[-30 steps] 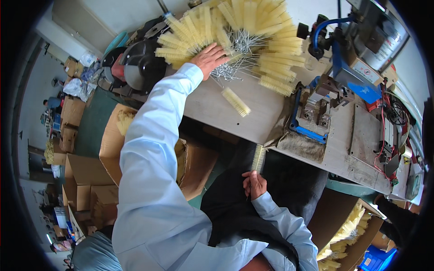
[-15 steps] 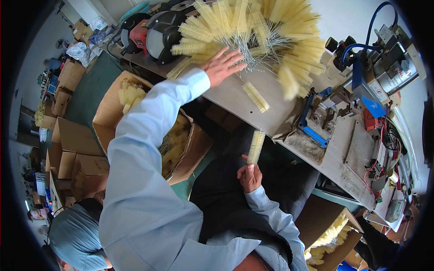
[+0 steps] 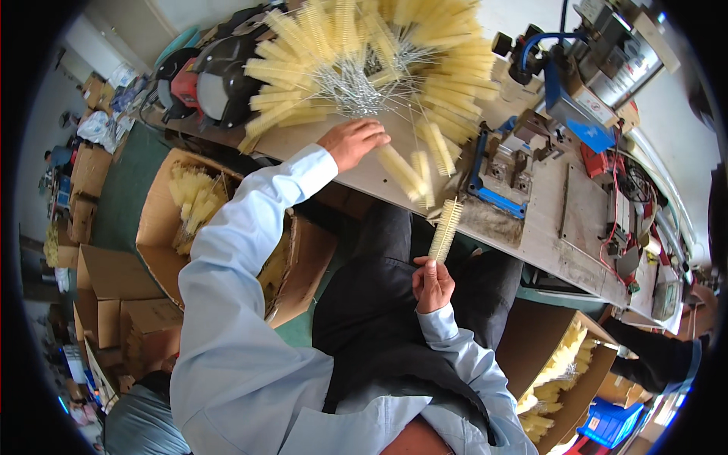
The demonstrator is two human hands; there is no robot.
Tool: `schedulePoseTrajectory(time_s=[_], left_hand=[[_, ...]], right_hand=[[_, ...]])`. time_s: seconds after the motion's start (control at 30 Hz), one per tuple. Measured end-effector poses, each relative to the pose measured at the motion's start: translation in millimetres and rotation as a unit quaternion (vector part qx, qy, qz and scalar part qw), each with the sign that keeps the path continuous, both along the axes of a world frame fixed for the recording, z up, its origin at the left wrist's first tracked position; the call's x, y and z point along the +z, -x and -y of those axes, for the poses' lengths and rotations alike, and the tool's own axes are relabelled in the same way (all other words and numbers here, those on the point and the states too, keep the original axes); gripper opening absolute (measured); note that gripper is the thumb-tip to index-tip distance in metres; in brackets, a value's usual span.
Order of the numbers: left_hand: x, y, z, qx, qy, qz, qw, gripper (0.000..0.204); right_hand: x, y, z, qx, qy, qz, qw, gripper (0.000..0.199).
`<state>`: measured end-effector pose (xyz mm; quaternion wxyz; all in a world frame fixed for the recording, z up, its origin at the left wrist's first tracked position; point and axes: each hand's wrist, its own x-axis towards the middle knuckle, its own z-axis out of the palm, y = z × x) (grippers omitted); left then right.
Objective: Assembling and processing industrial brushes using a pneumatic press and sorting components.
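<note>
A yellow-bristled bottle brush stands upright in my right hand, its lower end pinched between thumb and fingers above my lap. My left hand is over the table's front part, fingers bent and close together. At its fingertips is the end of another brush, slightly blurred, slanting toward the table edge; the exact grip is partly hidden. Two loose brushes, one beside it and one farther right, lie close by. Beyond my left hand spreads a big fanned pile of brushes, their twisted wire ends gathered in the middle.
A red and black bench grinder stands left of the pile. On the right are a blue-framed fixture and a machine with a metal cylinder. Cardboard boxes with brushes stand on the floor, left and right. Another person is at lower left.
My left hand has come back from the pile toward the table edge, its spread fingers now drawn together at a brush. More brushes lie near the edge. The right hand still holds its brush.
</note>
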<state>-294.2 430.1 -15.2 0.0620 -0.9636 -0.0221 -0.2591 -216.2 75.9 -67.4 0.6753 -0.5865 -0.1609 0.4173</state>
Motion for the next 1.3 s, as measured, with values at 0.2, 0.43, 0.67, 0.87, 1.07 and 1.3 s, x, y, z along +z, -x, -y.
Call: schedulePoseTrajectory(time_s=[0.2, 0.43, 0.67, 0.87, 1.07, 1.3], left_hand=[[-12, -52, 35, -0.036, -0.006, -0.04, 0.999, 0.032], [-1, -74, 22, -0.118, -0.047, -0.016, 0.992, 0.026], [11, -115, 8, 0.109, -0.065, -0.144, 0.981, 0.029], [23, -118, 17, 0.047, -0.054, -0.02, 0.997, 0.029], [12, -95, 35, 0.083, -0.011, -0.033, 0.996, 0.029], [-17, -100, 18, 0.158, 0.014, -0.137, 0.978, 0.029]], right_hand=[[-3, -2, 8, -0.009, 0.008, -0.008, 1.0, 0.036], [-4, -4, 21, -0.004, 0.004, -0.003, 1.0, 0.036], [-9, -8, 25, 0.002, -0.014, -0.022, 1.0, 0.036], [-13, -13, 29, -0.003, -0.016, -0.02, 1.0, 0.036], [-17, -17, 32, -0.013, -0.004, -0.031, 0.999, 0.036], [-15, -12, 32, -0.001, -0.003, -0.016, 1.0, 0.036]])
